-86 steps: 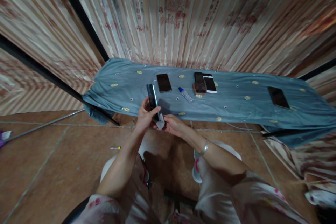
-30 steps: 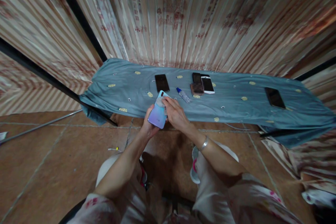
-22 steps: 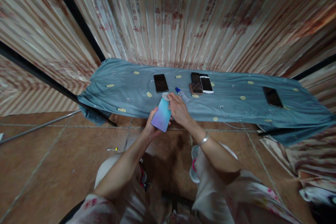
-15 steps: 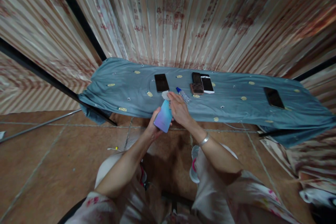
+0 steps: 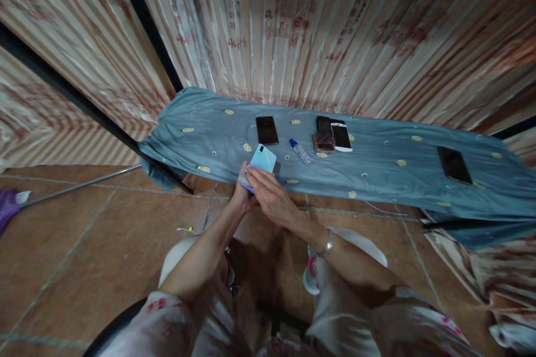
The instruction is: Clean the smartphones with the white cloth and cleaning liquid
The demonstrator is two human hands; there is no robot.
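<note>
Left hand (image 5: 242, 189) wrapped around the lower end of a pale blue glossy smartphone (image 5: 262, 159), back side up, held just over the near edge of the desk (image 5: 377, 170). Right hand (image 5: 270, 196) curled over the phone's lower part, fingers closed, apparently pinching a small grey wiping cloth (image 5: 244, 177) against it, though only a sliver of cloth peeks out. Best handled, by the look of it, with the left grip kept firm at the edges and the right rubbing in short flat strokes, light pressure near the camera corner, phone kept above the desk in case of a slip. On to the surface: long desk draped in a grey-blue sheet dotted with yellow ovals. Lying on it, 1 black smartphone (image 5: 267, 130) screen up just beyond the held phone, a small clear bottle with a blue cap (image 5: 300, 151) on its side to the right, then a dark phone (image 5: 323, 123) beside a white-framed smartphone (image 5: 341, 137), with a blurred patch between, and 1 more black phone (image 5: 454, 164) well apart at the far right. Behind, striped pinkish curtain (image 5: 293, 28) with black poles; below, a brown tiled floor (image 5: 84, 245).
</note>
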